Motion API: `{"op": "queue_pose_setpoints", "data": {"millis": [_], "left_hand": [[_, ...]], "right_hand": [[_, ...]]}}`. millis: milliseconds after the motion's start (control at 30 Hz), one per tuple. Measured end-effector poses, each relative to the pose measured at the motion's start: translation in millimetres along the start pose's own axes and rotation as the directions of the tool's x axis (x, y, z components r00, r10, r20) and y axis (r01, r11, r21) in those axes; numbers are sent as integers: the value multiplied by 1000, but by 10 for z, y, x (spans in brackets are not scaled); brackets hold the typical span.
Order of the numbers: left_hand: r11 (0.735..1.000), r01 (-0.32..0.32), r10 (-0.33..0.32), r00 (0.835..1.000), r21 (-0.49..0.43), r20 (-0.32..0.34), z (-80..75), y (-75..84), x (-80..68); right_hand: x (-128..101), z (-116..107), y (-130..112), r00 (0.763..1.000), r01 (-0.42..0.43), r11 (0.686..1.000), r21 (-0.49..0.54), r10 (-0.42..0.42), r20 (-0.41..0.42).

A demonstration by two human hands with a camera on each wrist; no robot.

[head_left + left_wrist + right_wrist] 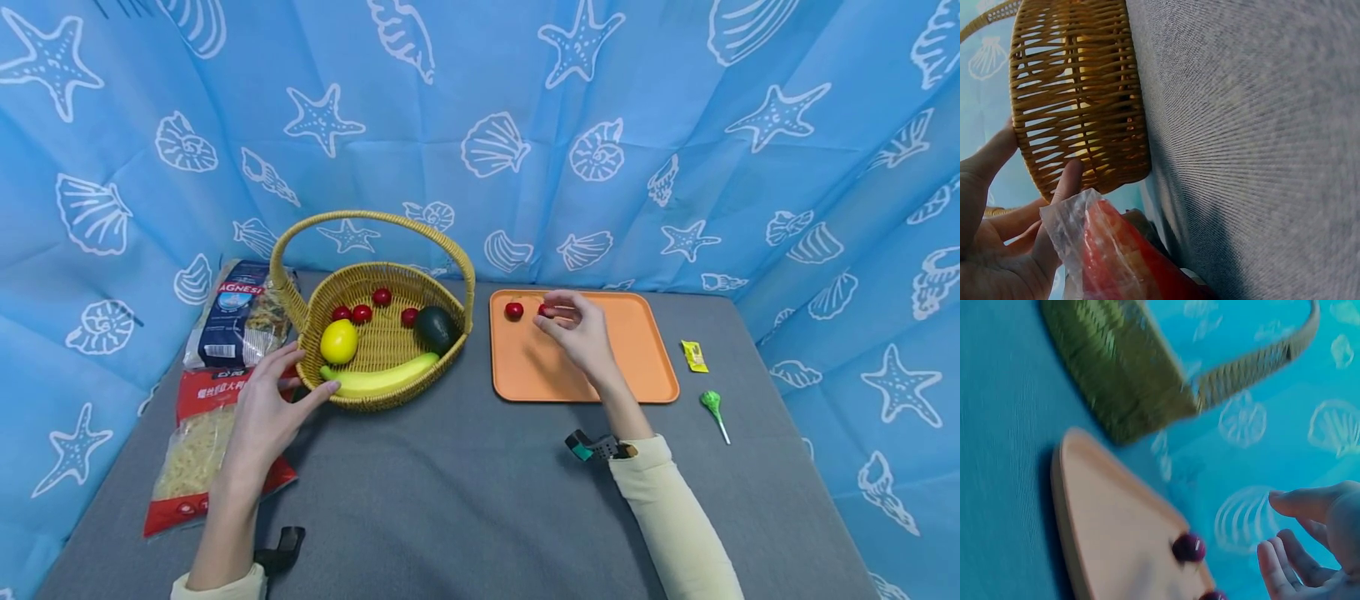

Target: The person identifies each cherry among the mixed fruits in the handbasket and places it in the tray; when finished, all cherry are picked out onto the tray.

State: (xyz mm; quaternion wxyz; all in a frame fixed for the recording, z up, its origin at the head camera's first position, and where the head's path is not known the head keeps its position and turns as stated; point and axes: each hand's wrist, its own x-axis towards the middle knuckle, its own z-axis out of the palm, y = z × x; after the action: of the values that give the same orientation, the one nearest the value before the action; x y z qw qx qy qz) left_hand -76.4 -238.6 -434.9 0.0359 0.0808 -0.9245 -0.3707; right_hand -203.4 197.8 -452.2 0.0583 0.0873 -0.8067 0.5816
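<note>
Basket (375,333) sits left of tray (585,375) on tabletop (465,500). Two pasta bags (217,392) lie left of basket. Sachet (694,356) and lollipop (712,408) lie right of tray.

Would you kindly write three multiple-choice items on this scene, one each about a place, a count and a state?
1. Where does the green lollipop lie?
A. in the basket
B. on the grey table right of the orange tray
C. on the pasta bags

2. How many red cherry tomatoes lie in the wicker basket?
A. one
B. four
C. seven

3. What is the left hand doing?
A. touching the basket's side wall
B. lifting the banana
C. resting flat on the tray

Answers:
1 B, it lies on bare cloth beside the orange tray.
2 B, the head view shows four among the fruit.
3 A, its fingers rest against the weave in head and left wrist views.
</note>
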Motion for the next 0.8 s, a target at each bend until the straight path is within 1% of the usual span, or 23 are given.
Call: {"op": "queue_pose_setpoints", "data": {"millis": [167, 233, 367, 467, 633, 800], "left_hand": [[1000, -1, 1, 1000, -1, 3, -4, -7, 0], [1000, 2, -2, 1000, -4, 6, -6, -8, 2], [1000, 7, -7, 1000, -7, 10, -8, -5, 7], [1000, 9, -9, 1000, -6, 12, -7, -2, 10], [1000, 6, -6, 1000, -6, 10, -8, -1, 7], [1000, -2, 2, 1000, -7, 7, -7, -7, 4]], "right_hand": [[-192, 123, -298, 995, 89, 993, 82, -93, 45], [-265, 189, -416, 990, 111, 986, 124, -120, 69], [-376, 350, -608, 980, 118, 973, 200, -147, 135], [-417, 502, -716, 967, 116, 966, 230, -163, 195], [-386, 834, -843, 941, 99, 953, 285, -183, 284], [-219, 1221, -915, 923, 73, 947, 312, -183, 339]]}}
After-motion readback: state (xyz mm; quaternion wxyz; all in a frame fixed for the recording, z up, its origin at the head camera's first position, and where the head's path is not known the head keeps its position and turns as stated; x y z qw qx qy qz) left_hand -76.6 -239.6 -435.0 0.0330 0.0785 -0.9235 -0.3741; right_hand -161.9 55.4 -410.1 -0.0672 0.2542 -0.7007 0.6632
